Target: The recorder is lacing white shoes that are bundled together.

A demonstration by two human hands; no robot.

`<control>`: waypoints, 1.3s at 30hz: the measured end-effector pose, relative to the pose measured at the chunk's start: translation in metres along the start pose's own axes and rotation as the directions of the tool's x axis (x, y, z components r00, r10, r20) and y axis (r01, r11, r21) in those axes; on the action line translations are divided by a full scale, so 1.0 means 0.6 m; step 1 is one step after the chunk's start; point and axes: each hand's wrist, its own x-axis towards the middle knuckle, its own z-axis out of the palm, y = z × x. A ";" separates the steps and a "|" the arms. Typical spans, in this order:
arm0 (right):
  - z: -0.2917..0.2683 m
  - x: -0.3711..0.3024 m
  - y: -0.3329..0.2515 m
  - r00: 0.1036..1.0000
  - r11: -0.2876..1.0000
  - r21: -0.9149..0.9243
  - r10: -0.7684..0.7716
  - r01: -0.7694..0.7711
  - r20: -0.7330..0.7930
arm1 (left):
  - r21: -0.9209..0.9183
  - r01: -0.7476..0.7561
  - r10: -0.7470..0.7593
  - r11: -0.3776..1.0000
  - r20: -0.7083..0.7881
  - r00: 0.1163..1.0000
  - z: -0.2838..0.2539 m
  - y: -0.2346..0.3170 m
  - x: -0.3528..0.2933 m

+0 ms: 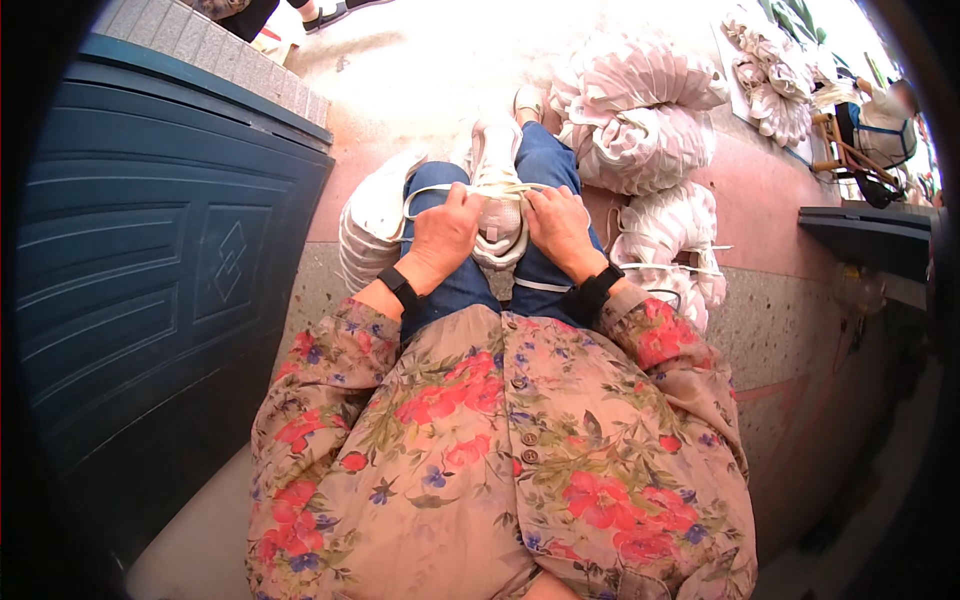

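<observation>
A white sneaker (495, 150) is held between my knees, its toe pointing away from me. Across its opening runs a pale cream shoelace (508, 187), pulled out to both sides. My left hand (445, 233) is closed, pinching the lace on the left side of the shoe. On the other side, my right hand (562, 230) pinches the lace between thumb and fingers. A loop of lace hangs left of my left hand, over the blue jeans (437, 180). The fingers partly hide the lace ends.
Bundled white shoes or shoe parts lie beside my left leg (375, 220) and in stacks (645, 125) at the right. Close on the left stands a dark blue panelled door (150, 230). A dark ledge (870, 235) juts in at right; another person (885, 125) sits beyond.
</observation>
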 end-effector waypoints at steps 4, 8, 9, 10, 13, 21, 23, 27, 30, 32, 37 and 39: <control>0.001 0.003 0.002 0.997 0.981 0.184 -0.054 0.062 -0.048 | 0.181 -0.248 0.232 0.952 0.105 0.967 0.007 0.007 0.009; -0.009 0.006 -0.008 0.967 0.974 -0.069 -0.206 0.218 0.148 | 0.229 -0.393 0.345 0.890 0.223 0.912 0.019 0.009 0.021; -0.011 0.009 -0.020 0.966 0.954 -0.196 -0.193 0.225 0.172 | 0.231 -0.393 0.345 0.890 0.223 0.912 0.022 0.005 0.022; -0.015 0.012 -0.028 0.965 0.919 -0.319 -0.177 0.233 0.194 | 0.159 -0.406 0.373 0.900 0.199 0.906 0.027 0.000 0.021; -0.030 0.026 -0.030 0.964 0.916 -0.332 -0.161 0.226 0.210 | 0.004 -0.363 0.358 0.932 0.154 0.921 0.023 -0.010 0.019; -0.067 0.087 -0.045 0.950 0.917 0.399 0.102 0.025 -0.294 | -0.724 0.170 -0.176 0.669 0.067 0.982 -0.059 0.027 0.079; -0.073 0.105 -0.048 0.927 0.851 0.525 0.190 0.008 -0.323 | -0.735 0.163 -0.177 0.658 0.059 0.982 -0.051 0.028 0.104; -0.071 0.108 -0.037 0.895 0.795 0.598 0.338 -0.105 -0.291 | -0.719 0.306 -0.169 0.624 0.258 0.951 -0.016 0.010 0.140; -0.067 0.109 -0.035 0.904 0.835 0.541 0.301 -0.096 -0.304 | -0.786 0.443 -0.342 0.432 0.311 0.887 0.017 -0.053 0.149; -0.065 0.113 -0.034 0.910 0.840 0.537 0.277 -0.074 -0.308 | -0.638 0.231 -0.405 0.735 -0.139 0.903 0.041 -0.134 0.124; -0.054 0.131 -0.020 0.908 0.785 0.611 0.325 -0.103 -0.264 | -0.111 0.570 -0.578 0.814 -0.051 0.815 0.087 -0.376 -0.037; -0.048 0.144 -0.022 0.924 0.808 0.582 0.286 -0.091 -0.252 | -0.054 0.702 -0.675 0.710 0.231 0.701 0.063 -0.367 -0.056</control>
